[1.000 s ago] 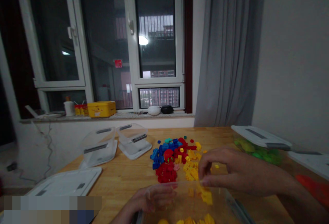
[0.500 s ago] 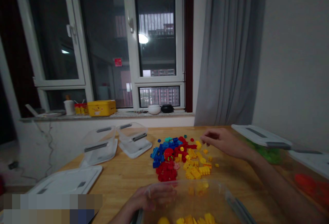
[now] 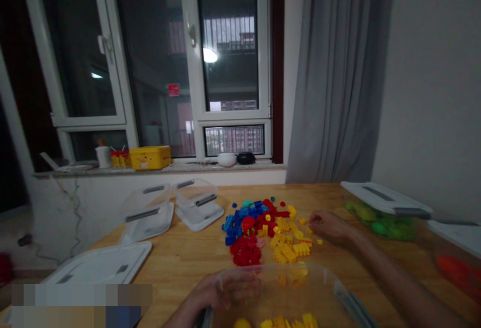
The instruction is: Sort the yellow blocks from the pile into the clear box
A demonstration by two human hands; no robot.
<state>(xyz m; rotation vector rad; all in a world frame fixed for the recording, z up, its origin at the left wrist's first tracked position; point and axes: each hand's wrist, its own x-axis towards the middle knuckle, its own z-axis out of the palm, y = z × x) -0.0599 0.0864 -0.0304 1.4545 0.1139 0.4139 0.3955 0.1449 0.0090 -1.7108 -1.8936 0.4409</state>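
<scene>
Toy bricks lie in a big pile (image 3: 255,232) on the wooden table (image 3: 180,278). The right hand (image 3: 328,226) is just to the right of the pile, with its fingertips (image 3: 312,219) pressed together near a few loose yellow bricks (image 3: 319,241). I cannot tell if they pinch a brick. The left hand (image 3: 229,292) lies on the near rim of a see-through box (image 3: 296,288), in front of the pile, and it grips nothing I can see. Yellow bricks sit in that box. A brick could slip from the fingers and bounce off the table if the pinch is weak. Bricks could also get mixed if a yellow one lands among the red and blue ones. Behind the pile, a yellow tin (image 3: 150,157) has a cartoon on it, but no words can be read.
</scene>
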